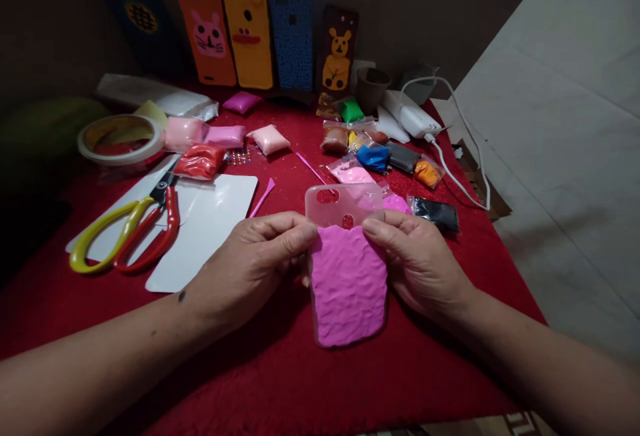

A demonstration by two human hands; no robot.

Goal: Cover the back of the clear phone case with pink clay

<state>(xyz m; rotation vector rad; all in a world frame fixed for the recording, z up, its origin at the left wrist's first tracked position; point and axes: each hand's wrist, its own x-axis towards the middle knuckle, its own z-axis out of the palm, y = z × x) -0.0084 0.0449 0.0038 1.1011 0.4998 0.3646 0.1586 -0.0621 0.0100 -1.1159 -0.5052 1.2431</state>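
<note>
A tabletop (260, 383) draped in red cloth is seen, backed by a dark brown wall. At the far left a tape roll (120, 137) is set. Just in front of it, yellow-and-red scissors (135, 226) are laid across white sheets (215, 223). Pink and red clay packets (200, 159) are scattered behind these. A row of decorated phone cases (250, 36) is propped upright against the wall in the middle. Further right, small coloured packets (375, 156) in blue, black, orange and green are clustered, and a white charger (415, 119) with its cable is placed near the right edge. Beyond that edge a pale grey surface (575, 156) is seen.

The near stretch of cloth around both forearms is left bare. The right edge runs diagonally, close beside the right forearm.

At the centre a clear phone case (360, 197) is held from both sides. Its lower two thirds are covered with pink clay (349, 289); the top with the camera holes is left bare. The left hand (253, 266) is closed on the left rim, its fingers (295, 233) pressed at the clay's upper edge. The right hand (417, 263) is closed on the right rim, fingers (383, 231) meeting the same line. Whether the case's lower end rests on the cloth cannot be told.
</note>
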